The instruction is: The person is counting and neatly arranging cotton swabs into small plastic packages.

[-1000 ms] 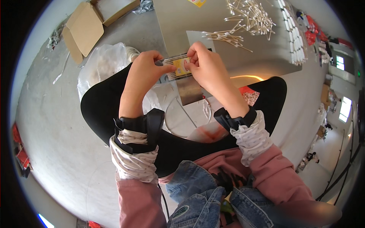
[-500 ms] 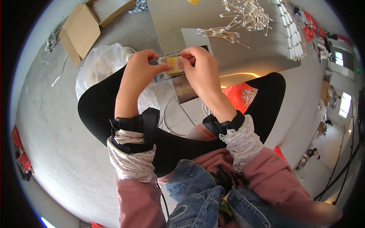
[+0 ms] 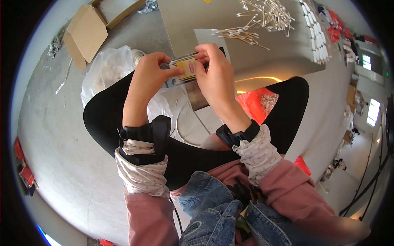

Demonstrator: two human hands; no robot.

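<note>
Between my hands is a small clear pack of cotton swabs (image 3: 186,69) with a yellow label, lying crosswise above the near left corner of the metal table. My left hand (image 3: 148,76) grips its left end, thumb on the front and fingers behind. On its right end, my right hand (image 3: 214,67) is closed, with the thumb at the label's edge and the fingers curled over the top. Loose cotton swabs (image 3: 269,16) lie heaped on the table beyond my right hand, and a smaller bunch (image 3: 242,36) fans out nearer to it.
Rows of white-tipped swab bundles (image 3: 316,37) line the right edge of the metal table (image 3: 271,57). A red bag (image 3: 252,104) of swabs sits below it. On the left are a clear plastic bag (image 3: 108,67) and an open cardboard box (image 3: 86,33).
My right hand has shifted slightly up and its fingers have opened a little along the pack's right end, showing more of the label. The left hand stays nearly in place.
</note>
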